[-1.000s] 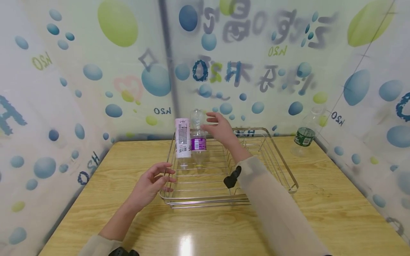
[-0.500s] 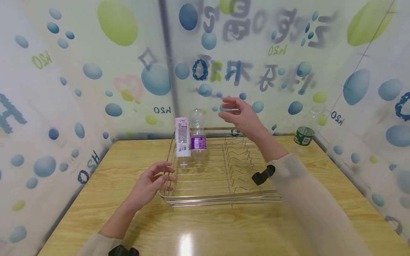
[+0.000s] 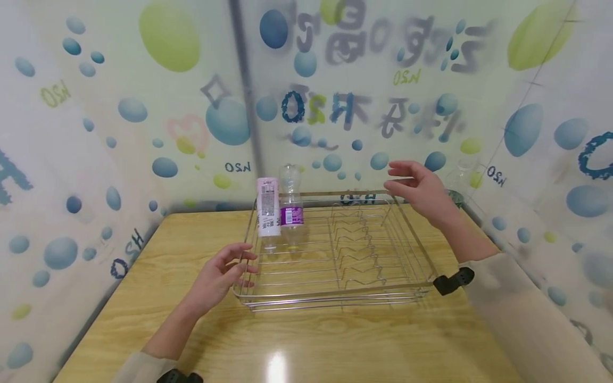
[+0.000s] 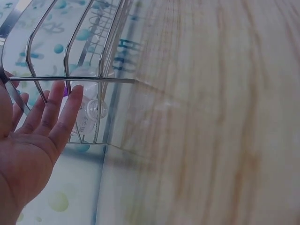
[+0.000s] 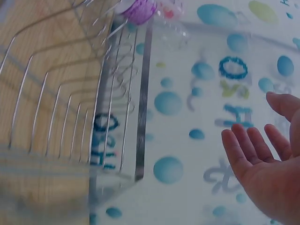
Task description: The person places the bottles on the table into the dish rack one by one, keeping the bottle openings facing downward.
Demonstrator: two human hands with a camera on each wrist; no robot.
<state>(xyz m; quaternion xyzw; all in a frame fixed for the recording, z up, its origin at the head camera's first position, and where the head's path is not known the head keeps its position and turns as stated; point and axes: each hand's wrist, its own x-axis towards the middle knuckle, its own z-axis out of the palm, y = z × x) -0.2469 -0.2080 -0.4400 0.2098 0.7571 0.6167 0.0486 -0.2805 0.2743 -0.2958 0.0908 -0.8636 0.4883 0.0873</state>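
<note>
A pale wall [image 3: 364, 141] printed with blue and green ovals backs a wood-grained tabletop [image 3: 306, 335]. Two bottles, one pink-labelled [image 3: 268, 207], one purple-labelled [image 3: 291, 215], sit side by side at the left rear inside a wire rack [image 3: 415, 238]. The left hand [image 3: 215, 276] lies at the rack's left side, fingers loosely bent, grasping nothing; contact cannot be judged. The right hand [image 3: 420, 192], fingers released, hovers near the rear right corner, partly hiding a green-labelled bottle [image 3: 455, 198].

Head view faces forward, down; close wrist views share the rack [image 5: 142, 117].
</note>
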